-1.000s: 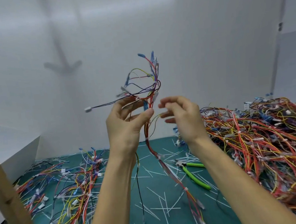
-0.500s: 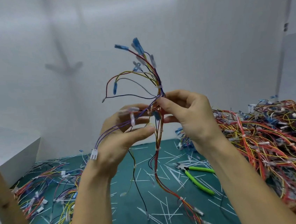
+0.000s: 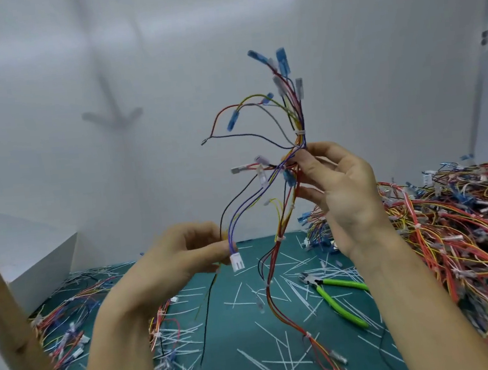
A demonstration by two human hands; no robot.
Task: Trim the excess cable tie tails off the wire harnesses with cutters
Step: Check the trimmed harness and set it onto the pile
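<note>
Both forearms ran off the bottom of the view. Green-handled cutters (image 3: pixel 335 295) lay toward the worktop's (image 3: pixel 237 336) right side. Above its middle, the left hand (image 3: pixel 181 260) pinched a white connector (image 3: pixel 236 261) and the right hand (image 3: pixel 340 192) pinched the raised wire harness (image 3: pixel 299 136), whose lower end was blurred.

**Booth around me**

White wall panels (image 3: pixel 45 85) in front of me, soft glare up top, arrow-shaped shadow (image 3: pixel 112 115) on the left one. Green mat (image 3: pixel 240 330) covers the bench. White box (image 3: pixel 24 253) and wooden post (image 3: pixel 11 330) at my left.
</note>
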